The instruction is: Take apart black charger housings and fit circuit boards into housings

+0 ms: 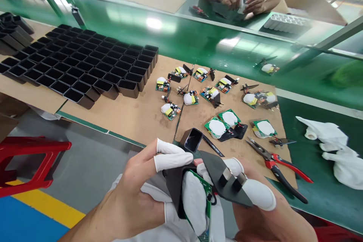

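Low in the view, my left hand (141,193) wears white finger cots and wraps round a black plastic housing (172,185) with a green circuit board (205,193) partly inside it. My right hand (255,204), also with finger cots, pinches a black plug cover (218,176) bearing two metal prongs, wired to the board. Just beyond my fingers an empty black housing (192,139) lies on the cardboard. Parts of the board are hidden by my fingers.
Several small circuit boards (211,94) with plug covers lie on the cardboard sheet (136,117). Rows of empty black housings (79,64) fill the left. Red-handled pliers (276,164) and white cloth (331,147) lie right. Another person's hands (244,2) work across the green conveyor (184,34). Red stool (31,159) at left.
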A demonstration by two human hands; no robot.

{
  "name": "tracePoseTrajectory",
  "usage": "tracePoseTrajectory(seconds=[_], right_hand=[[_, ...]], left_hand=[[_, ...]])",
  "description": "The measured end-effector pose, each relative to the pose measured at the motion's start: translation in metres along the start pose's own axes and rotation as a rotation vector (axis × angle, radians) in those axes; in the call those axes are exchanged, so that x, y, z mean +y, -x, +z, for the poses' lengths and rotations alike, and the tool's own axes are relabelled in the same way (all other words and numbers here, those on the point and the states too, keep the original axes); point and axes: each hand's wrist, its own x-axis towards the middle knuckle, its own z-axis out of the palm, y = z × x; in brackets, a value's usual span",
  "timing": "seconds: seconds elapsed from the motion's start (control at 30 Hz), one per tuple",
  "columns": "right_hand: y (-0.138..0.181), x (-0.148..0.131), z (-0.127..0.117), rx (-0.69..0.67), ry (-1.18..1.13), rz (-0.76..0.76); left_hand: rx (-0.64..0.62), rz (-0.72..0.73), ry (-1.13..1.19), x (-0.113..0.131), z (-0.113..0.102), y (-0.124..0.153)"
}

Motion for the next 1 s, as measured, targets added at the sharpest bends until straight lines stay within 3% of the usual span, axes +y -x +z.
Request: tracePoseTrajectory(seconds=[0.33, 0.5, 0.83, 1.0], right_hand=[[-0.001, -0.004, 0.006, -0.016, 0.019, -0.008], [-0.002, 0.002, 0.004, -0.094, 0.037, -0.044], [-0.011, 0.015, -0.008, -0.227, 0.168, -0.236], [-0.011, 0.019, -0.004, -0.202, 0.214, -0.187]], left_hand=[[0.011, 0.025, -0.011, -0.002, 0.002, -0.001], [0.033, 0.035, -0.014, -0.001, 0.003, -0.005], [0.028, -0.008, 0.024, -0.005, 0.001, 0.004], [0.02, -0.012, 0.028, -0.008, -0.001, 0.008]])
